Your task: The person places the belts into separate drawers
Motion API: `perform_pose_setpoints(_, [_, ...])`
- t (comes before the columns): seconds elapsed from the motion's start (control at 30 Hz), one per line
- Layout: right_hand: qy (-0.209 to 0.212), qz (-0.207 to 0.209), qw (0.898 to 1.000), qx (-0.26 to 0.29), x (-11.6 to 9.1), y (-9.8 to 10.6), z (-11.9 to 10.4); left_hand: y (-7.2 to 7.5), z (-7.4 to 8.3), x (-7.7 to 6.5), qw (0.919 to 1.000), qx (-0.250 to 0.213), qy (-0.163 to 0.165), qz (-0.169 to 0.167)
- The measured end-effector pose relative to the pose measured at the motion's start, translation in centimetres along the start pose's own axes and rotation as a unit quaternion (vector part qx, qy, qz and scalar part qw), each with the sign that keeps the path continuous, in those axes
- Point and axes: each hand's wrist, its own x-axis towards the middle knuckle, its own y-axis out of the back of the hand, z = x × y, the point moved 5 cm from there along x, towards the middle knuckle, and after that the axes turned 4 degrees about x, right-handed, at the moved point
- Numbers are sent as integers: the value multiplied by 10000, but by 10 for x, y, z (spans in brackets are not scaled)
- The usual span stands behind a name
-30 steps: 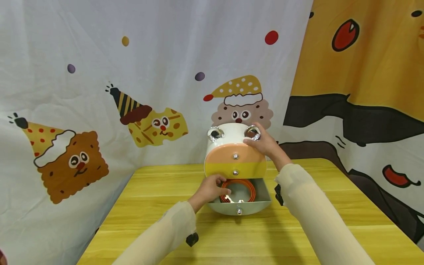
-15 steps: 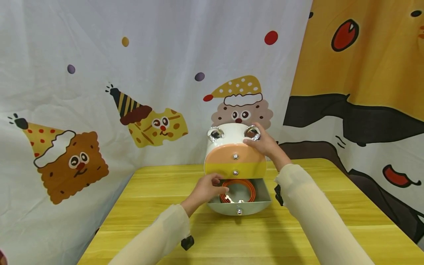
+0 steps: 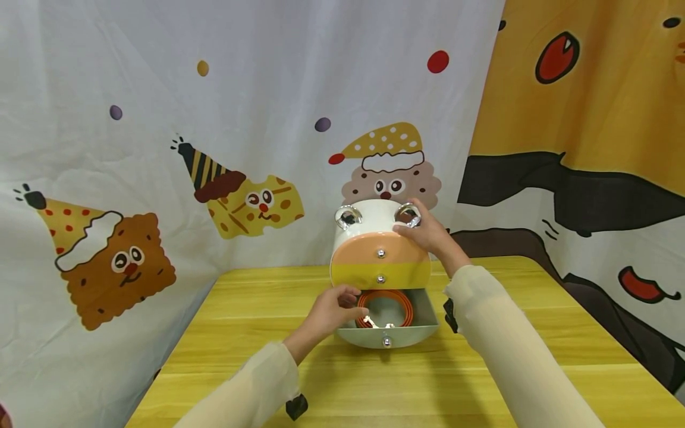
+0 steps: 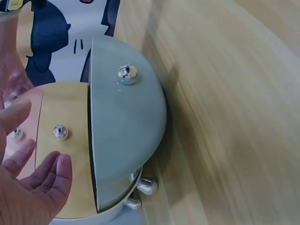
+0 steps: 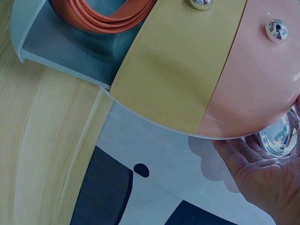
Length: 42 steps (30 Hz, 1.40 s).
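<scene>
A small drawer cabinet (image 3: 369, 215) with a white top, orange and yellow drawer fronts and silver ring-like ears stands on the table. Its grey-green bottom drawer (image 3: 361, 337) is pulled out, and inside lies a coiled orange-red belt (image 5: 105, 24) with a pale buckle. At the drawer's left side my left hand (image 3: 329, 310) hovers with loosely bent fingers, holding nothing; in the left wrist view it is in front of the yellow drawer front (image 4: 70, 178). My right hand (image 3: 430, 233) grips the cabinet's top right around the right ear (image 5: 280, 136).
The wooden table (image 3: 257, 321) extends to both sides and in front of the cabinet. Close behind it hangs a white cloth (image 3: 257, 107) printed with cartoon food. A cloth part in orange and black (image 3: 562, 119) hangs on the right.
My left hand has drawn back a little to the left, away from the belt and the open drawer. My right hand, the cabinet and the belt stay in place.
</scene>
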Motion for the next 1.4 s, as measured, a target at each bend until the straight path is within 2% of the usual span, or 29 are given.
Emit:
perform_pose_setpoints(0.33, [-30,8,10000,-9,2,-1,2,-8,-1,-7,9990,-416,-153,-58])
perform_pose_setpoints(0.77, [-4,29,9999,-108,1,-1,1,-27,-3,-23,9951,-828,-536,-113])
perform_pose_setpoints(1.1, [-3,37,10000,-63,1,-1,1,-47,-12,-35,9923,-1080,-563,-224])
perform_pose_setpoints(1.27, [16,27,10000,-33,2,-1,1,-56,-17,-42,9911,-1191,-569,-154])
perform_pose_setpoints(1.4, [40,6,10000,11,1,-1,0,-64,-25,-45,9909,-1253,-465,-155])
